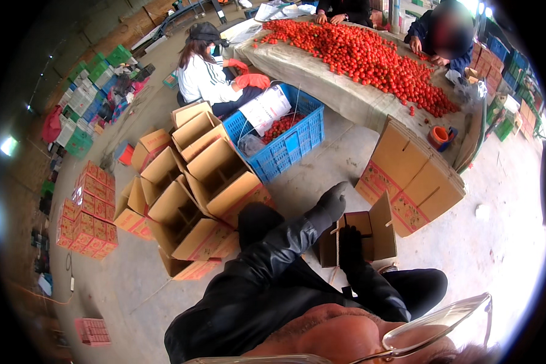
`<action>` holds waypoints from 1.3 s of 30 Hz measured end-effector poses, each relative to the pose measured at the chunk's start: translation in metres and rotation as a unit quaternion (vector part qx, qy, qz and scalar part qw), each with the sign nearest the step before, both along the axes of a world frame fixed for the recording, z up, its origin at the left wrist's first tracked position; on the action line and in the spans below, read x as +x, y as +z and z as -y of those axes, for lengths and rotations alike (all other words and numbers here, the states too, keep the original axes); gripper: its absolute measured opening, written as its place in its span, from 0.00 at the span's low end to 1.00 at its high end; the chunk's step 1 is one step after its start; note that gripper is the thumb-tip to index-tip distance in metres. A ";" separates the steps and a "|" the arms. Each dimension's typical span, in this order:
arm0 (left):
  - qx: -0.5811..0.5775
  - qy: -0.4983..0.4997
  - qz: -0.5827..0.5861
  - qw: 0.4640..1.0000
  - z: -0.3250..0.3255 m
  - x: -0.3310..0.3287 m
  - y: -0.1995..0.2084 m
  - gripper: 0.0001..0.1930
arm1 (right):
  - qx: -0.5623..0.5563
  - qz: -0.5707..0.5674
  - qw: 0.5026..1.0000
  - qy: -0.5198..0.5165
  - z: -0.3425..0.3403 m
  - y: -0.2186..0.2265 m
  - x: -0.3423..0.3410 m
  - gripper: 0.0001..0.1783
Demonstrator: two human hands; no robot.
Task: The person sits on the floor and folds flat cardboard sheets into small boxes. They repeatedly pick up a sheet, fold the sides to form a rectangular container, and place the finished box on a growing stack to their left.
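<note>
An open cardboard box (382, 227) stands on the floor in front of me, its flaps raised. My right hand (350, 246), in a black glove, is at this box, its fingers closed over an inner cardboard edge. Just beyond the box's far left side is my left hand (332, 203), in a dark grey glove. Its fingers are drawn together, and what they hold, if anything, cannot be made out. Flat folded cartons (406, 176) lean upright together to the right of the box.
Several open cartons (215, 176) cluster at left. Behind them, a blue crate (291, 145) holds tomatoes; a person in red gloves (206, 79) sits beside it. Tomatoes (358, 54) cover a long table (346, 94), where two other people work. Packed boxes (91, 212) are stacked far left.
</note>
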State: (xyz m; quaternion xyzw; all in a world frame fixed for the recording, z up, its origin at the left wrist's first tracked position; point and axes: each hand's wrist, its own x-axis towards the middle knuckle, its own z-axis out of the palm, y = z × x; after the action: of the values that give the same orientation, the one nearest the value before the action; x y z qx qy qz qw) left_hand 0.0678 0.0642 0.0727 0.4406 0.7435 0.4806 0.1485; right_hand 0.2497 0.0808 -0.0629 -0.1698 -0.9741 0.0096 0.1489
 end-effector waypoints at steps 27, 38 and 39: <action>-0.268 0.099 0.230 0.930 0.045 0.001 -0.177 0.50 | -0.649 -0.198 0.708 -0.197 -0.047 0.089 0.025 0.19; -0.130 -0.036 0.554 0.821 0.032 0.017 -0.086 0.31 | -0.536 -0.020 0.823 -0.189 -0.044 -0.021 0.018 0.23; -0.123 -0.057 0.544 0.828 0.029 0.023 -0.067 0.31 | -0.384 0.127 0.903 -0.145 -0.048 -0.034 0.011 0.25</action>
State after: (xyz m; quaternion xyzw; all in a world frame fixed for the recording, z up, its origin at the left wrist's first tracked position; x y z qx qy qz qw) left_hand 0.0907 0.0356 0.0056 0.1277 0.5689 0.5374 0.6093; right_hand 0.2608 0.1286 -0.0971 -0.3531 -0.8703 0.3393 -0.0530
